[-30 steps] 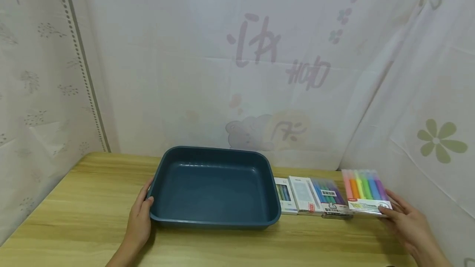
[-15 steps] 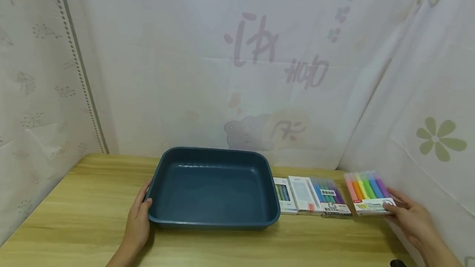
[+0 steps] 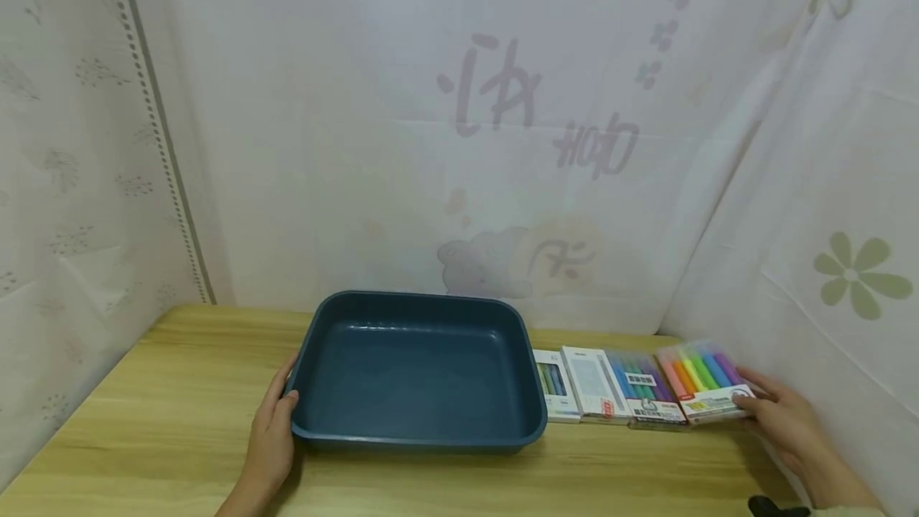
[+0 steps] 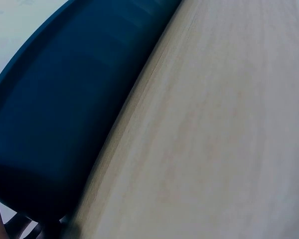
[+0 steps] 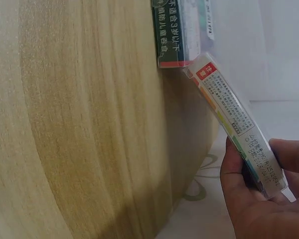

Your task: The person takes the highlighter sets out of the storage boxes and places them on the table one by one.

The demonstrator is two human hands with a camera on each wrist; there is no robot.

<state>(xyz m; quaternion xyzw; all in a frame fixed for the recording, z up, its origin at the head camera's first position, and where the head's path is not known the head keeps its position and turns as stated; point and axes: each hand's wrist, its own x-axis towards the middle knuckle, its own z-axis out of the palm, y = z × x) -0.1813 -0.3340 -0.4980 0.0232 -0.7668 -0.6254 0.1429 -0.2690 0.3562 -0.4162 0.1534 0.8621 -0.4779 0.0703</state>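
Note:
My left hand [image 3: 267, 439] grips the left side of a dark blue rectangular tray [image 3: 420, 445], thumb at the rim and fingers along the outer wall. The tray's wall [image 4: 65, 104] fills the upper left of the left wrist view. At the far right, my right hand [image 3: 786, 425] pinches the right end of a clear pack of colourful markers [image 3: 707, 381] between thumb and fingers. In the right wrist view, this marker pack [image 5: 234, 124] is tilted, its far corner right at the end of the neighbouring pack [image 5: 172, 40], a set of blue, green and purple markers.
Right of the tray, two white boxes, one with a window showing pens [image 3: 556, 389] and one pale [image 3: 594, 385], lie in a row with the marker packs on the wooden table [image 3: 143, 421]. Patterned curtains [image 3: 345, 142] stand behind and at both sides. A black object [image 3: 771, 507] shows near the bottom right.
My right hand has lowered the marker pack and shifted it left against the neighbouring pack, after first moving slightly right. The left hand stays on the tray.

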